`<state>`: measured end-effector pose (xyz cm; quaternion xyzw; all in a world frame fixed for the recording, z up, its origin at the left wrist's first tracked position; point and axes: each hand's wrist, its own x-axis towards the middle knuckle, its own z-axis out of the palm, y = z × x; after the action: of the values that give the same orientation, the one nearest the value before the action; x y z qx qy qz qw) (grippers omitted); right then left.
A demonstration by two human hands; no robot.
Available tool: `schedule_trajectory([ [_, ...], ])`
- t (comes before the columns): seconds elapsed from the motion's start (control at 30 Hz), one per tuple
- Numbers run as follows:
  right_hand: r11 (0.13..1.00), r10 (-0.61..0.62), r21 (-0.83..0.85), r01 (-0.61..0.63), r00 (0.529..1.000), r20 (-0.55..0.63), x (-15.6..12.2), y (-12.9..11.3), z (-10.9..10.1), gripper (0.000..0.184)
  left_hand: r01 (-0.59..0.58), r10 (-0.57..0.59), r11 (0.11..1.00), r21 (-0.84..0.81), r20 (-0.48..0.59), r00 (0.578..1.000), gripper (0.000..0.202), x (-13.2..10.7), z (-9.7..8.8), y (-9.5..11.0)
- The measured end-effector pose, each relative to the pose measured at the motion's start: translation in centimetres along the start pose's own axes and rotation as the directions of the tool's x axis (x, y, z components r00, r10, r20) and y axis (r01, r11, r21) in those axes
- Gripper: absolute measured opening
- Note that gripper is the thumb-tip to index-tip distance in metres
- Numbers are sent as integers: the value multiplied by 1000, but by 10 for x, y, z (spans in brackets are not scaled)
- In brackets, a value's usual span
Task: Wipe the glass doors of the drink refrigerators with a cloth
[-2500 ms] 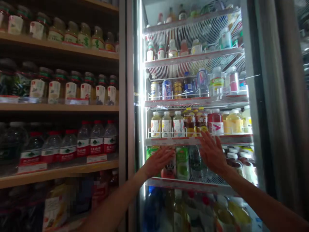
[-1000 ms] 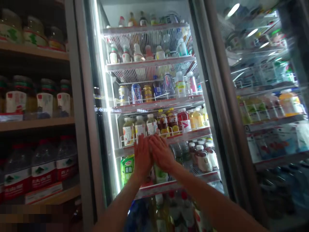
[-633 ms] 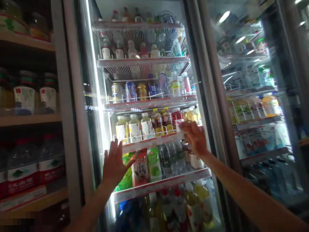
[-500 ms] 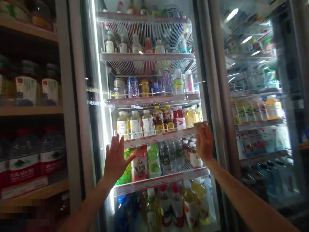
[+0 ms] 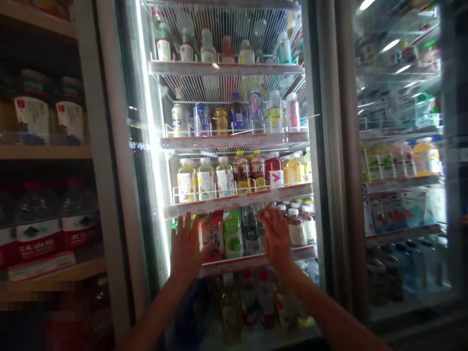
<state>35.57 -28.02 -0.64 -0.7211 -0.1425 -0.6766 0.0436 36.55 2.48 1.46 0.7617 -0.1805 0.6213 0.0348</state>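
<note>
My left hand (image 5: 187,256) is up in front of the glass door (image 5: 144,161) of a lit drinks fridge, fingers stretched and thumb apart, holding nothing. Whether its palm touches the glass I cannot tell. My right hand (image 5: 278,241) is closed on a small brownish cloth (image 5: 263,211), whose edge sticks out past the fingertips; motion blurs it. Behind the hands stand a green-labelled bottle (image 5: 232,233), a red-labelled bottle (image 5: 214,236) and a clear water bottle (image 5: 250,231). Above them is a shelf edge (image 5: 234,201) bearing tea and juice bottles.
A metal door frame (image 5: 345,161) runs down on the right, with a second glass-fronted fridge (image 5: 398,185) beyond. On the left, a wooden shelf (image 5: 44,152) holds dark bottles, with water bottles (image 5: 40,229) lower down. Reflections cross the glass.
My right hand with the cloth has moved left and down, from the door's right side towards the middle. My left hand has shifted slightly right and down. The view has shifted a little.
</note>
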Motion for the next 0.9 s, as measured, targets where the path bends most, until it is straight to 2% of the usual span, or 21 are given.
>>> schedule_trajectory([
  [0.03, 996, -89, 17, 88, 995, 53, -3, -6, 0, 53, -7, 7, 1000, -1, 11, 1000, 75, -7, 0, 2],
  [0.07, 992, -125, -1, 125, 990, 63, -6, -7, -1, 52, -11, 11, 1000, -2, 20, 1000, 74, -14, 1, 4],
  [0.1, 994, -99, -44, 100, 995, 35, -8, -4, -4, 52, -12, 12, 1000, -4, 28, 1000, 74, -20, 1, 7],
  [0.17, 989, 67, -127, -81, 992, -107, -10, 6, -8, 52, -6, 6, 1000, -8, 29, 1000, 73, -30, 1, 11],
  [0.23, 968, 196, -112, -225, 954, -226, -10, 2, -7, 52, 6, -6, 1000, -6, 19, 1000, 74, -35, 1, 15],
  [0.27, 974, 192, -79, -213, 958, -212, -10, -7, -4, 53, 14, -14, 1000, -3, 19, 1000, 74, -37, 1, 16],
  [0.3, 989, 138, -38, -145, 979, -151, -10, -18, -1, 53, 19, -19, 1000, 1, 24, 1000, 75, -38, 1, 18],
  [0.37, 998, -55, 33, 55, 998, 20, -12, -36, 3, 53, 18, -18, 1000, 7, 46, 999, 75, -40, 1, 19],
  [0.4, 992, -122, 47, 119, 989, 78, -15, -37, 3, 53, 15, -15, 1000, 7, 54, 998, 74, -41, 1, 19],
  [0.43, 991, -135, 37, 132, 986, 102, -18, -32, 2, 52, 12, -12, 1000, 4, 58, 998, 74, -43, 1, 19],
  [0.47, 997, -79, -2, 80, 993, 82, -21, -23, -2, 51, 11, -11, 1000, 0, 58, 998, 74, -44, 1, 19],
  [0.5, 998, 24, -55, -22, 999, 29, -25, -10, -5, 49, 15, -15, 1000, -6, 56, 998, 73, -46, 2, 20],
  [0.57, 954, 256, -129, -269, 960, -111, -33, 9, -11, 47, 38, -37, 999, -15, 51, 998, 74, -48, 3, 21],
  [0.6, 932, 320, -133, -339, 936, -144, -37, 12, -12, 48, 46, -45, 999, -17, 49, 998, 74, -49, 3, 22],
  [0.63, 930, 329, -120, -347, 933, -144, -41, 8, -11, 49, 49, -48, 999, -18, 48, 998, 75, -50, 3, 23],
  [0.67, 953, 279, -94, -288, 955, -99, -45, 1, -10, 50, 49, -48, 999, -18, 50, 998, 75, -51, 4, 24],
  [0.73, 998, 65, -14, -64, 995, 75, -52, -16, -7, 52, 40, -39, 999, -18, 55, 998, 75, -53, 4, 25],
  [0.77, 999, -33, 20, 31, 989, 144, -55, -19, -7, 52, 34, -33, 999, -21, 55, 998, 74, -55, 4, 25],
  [0.8, 997, -82, 25, 79, 980, 180, -58, -18, -8, 52, 34, -33, 999, -25, 54, 998, 73, -56, 5, 25],
  [0.83, 998, -63, -4, 65, 982, 179, -60, -13, -9, 51, 40, -38, 999, -30, 52, 998, 73, -57, 6, 24],
  [0.9, 987, 115, -116, -108, 992, 56, -64, 5, -15, 50, 53, -50, 998, -43, 47, 998, 73, -58, 7, 25],
])
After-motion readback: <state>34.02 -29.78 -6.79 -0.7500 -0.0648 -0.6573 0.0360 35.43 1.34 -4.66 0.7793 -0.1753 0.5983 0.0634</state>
